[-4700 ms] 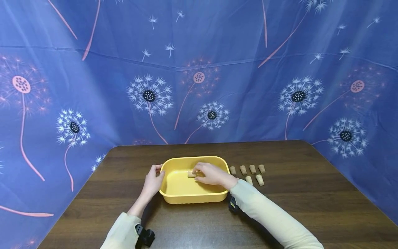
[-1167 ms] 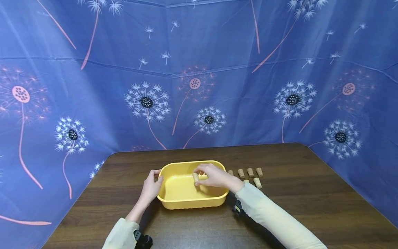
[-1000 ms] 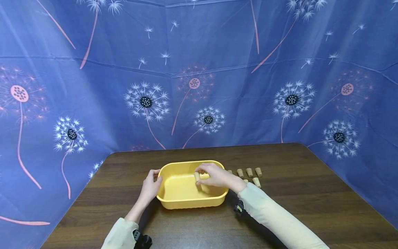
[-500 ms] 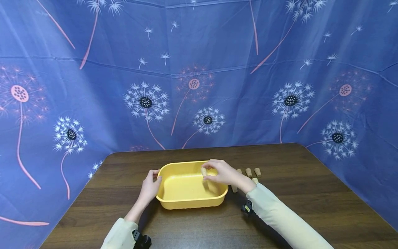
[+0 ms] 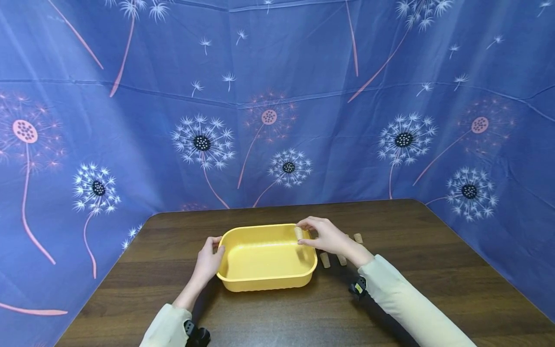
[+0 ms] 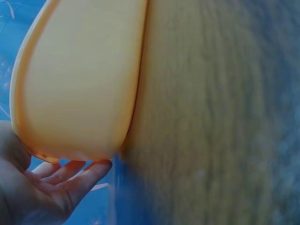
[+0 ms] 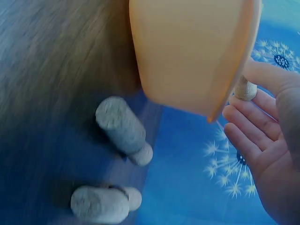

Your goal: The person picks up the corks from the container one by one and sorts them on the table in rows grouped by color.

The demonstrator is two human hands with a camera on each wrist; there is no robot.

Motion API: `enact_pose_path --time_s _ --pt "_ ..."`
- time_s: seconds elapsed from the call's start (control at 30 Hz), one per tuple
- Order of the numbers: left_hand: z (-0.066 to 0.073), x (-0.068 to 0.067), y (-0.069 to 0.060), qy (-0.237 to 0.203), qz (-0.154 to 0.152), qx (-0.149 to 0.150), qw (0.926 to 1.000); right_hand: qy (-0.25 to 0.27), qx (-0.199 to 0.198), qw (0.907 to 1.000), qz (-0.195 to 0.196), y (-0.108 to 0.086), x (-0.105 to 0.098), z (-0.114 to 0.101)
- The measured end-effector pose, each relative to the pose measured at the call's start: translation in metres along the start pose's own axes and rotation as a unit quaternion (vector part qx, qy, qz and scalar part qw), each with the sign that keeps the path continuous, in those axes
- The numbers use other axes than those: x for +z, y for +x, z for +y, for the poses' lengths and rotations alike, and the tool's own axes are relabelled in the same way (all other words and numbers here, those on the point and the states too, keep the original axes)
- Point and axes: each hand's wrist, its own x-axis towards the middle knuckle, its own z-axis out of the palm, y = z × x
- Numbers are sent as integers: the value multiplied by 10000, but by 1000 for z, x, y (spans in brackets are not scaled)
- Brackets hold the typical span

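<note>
A yellow plastic tub [image 5: 266, 283] stands on the table. At its left end my left hand [image 5: 208, 259] holds the rim, thumb at the edge and fingers against the outer wall [image 6: 84, 84]. Above the tub's far right corner, my right hand [image 5: 327, 236] pinches a small tapered cork [image 5: 298, 233] between thumb and fingers. In the right wrist view the cork's end [image 7: 244, 90] shows beside the tub's rim [image 7: 234, 79]. No cork is visible inside the tub.
To the tub's right, several corks stand on the brown wooden table [image 5: 256, 318], among them a near cork [image 5: 324, 260] and a far cork [image 5: 358, 238]; my right hand and wrist partly cover the group. A blue dandelion-print cloth [image 5: 338, 120] hangs behind.
The cork that lay on the tub's floor is now held in my right hand. It has come up and right to the tub's right rim. My left hand keeps its hold.
</note>
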Motion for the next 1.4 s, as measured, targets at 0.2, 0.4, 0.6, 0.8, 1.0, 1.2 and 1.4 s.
enact_pose_path --time_s 0.2,0.4,0.6,0.8,1.0,1.2,1.4 --pt "0 0 0 -43 24 4 10000 45 87 9999 112 -9 -8 9" --pt "0 0 -1 -37 47 -1 10000 85 219 9995 197 -17 -14 16" --pt "0 1 0 -66 50 4 10000 234 219 9992 240 -27 -19 22" --pt "0 1 -1 -50 63 25 10000 -38 202 9995 254 -38 -21 33" --pt "0 0 -2 -35 102 16 9999 -175 275 9992 240 -48 -27 40" --pt "-2 0 -3 -40 105 73 9999 -211 363 9988 257 -62 -36 51" --pt "-1 0 -2 -59 125 92 9999 -417 534 9967 445 -76 -46 62"
